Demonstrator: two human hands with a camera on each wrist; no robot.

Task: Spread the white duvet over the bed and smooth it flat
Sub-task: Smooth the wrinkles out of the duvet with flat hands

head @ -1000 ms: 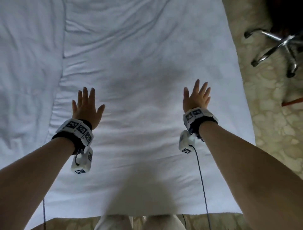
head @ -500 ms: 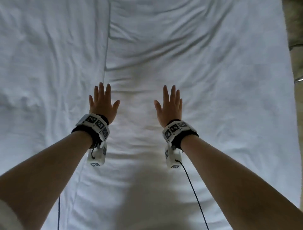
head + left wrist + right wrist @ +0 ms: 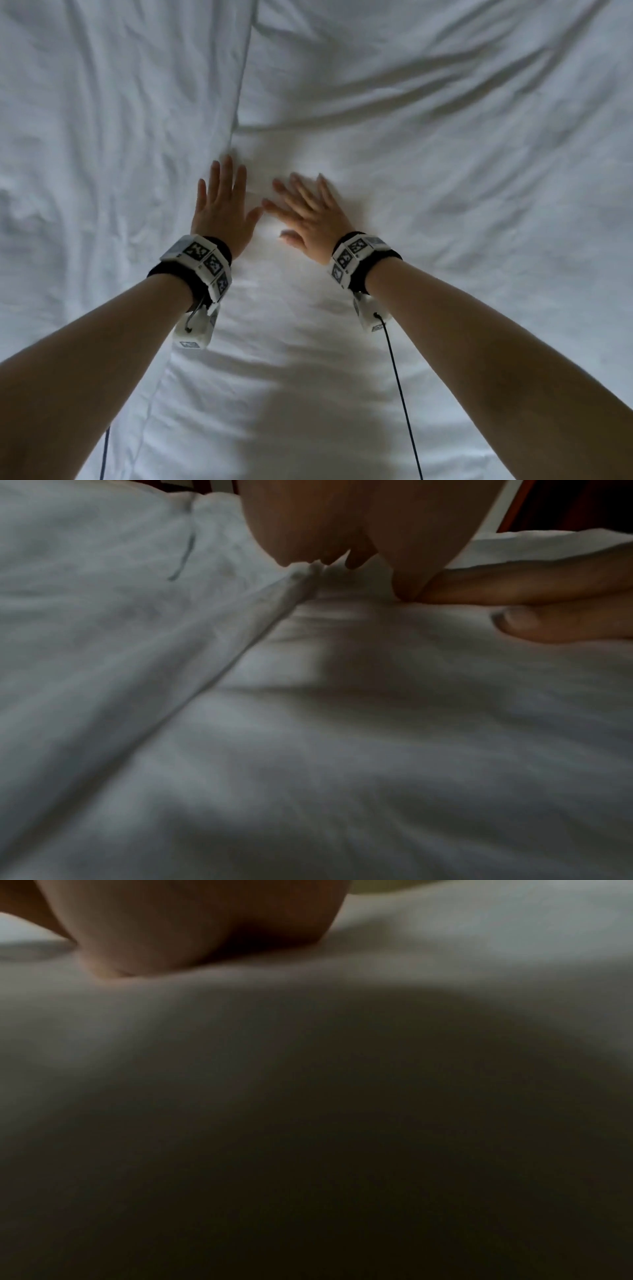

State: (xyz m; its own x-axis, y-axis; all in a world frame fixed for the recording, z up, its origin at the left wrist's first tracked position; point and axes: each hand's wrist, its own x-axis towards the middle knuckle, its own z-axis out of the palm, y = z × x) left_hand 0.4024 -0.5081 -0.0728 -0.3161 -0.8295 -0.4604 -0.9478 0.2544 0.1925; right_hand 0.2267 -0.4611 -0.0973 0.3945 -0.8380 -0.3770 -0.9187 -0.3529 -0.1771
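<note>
The white duvet point(image 3: 428, 171) fills the head view, creased across its upper half. A folded edge point(image 3: 241, 85) runs down it from the top middle, and my left hand point(image 3: 222, 202) lies flat with straight fingers just below that edge. My right hand point(image 3: 308, 212) presses flat beside it, fingers spread and pointing up-left, its fingertips almost touching the left thumb. In the left wrist view the palm point(image 3: 308, 528) sits on the fabric ridge point(image 3: 274, 601) and the right hand's fingers point(image 3: 548, 588) reach in from the right. The right wrist view is dark, with the palm point(image 3: 192, 928) pressed on the duvet point(image 3: 479, 947).
White bedding point(image 3: 102, 171) left of the folded edge is heavily wrinkled. Black cables point(image 3: 400, 394) hang from both wrist cameras over the duvet. My shadow darkens the near part of the cover.
Both hands slid forward and inward across the duvet until they nearly meet. The view moved closer and left, so the floor and chair base at the right dropped out of sight.
</note>
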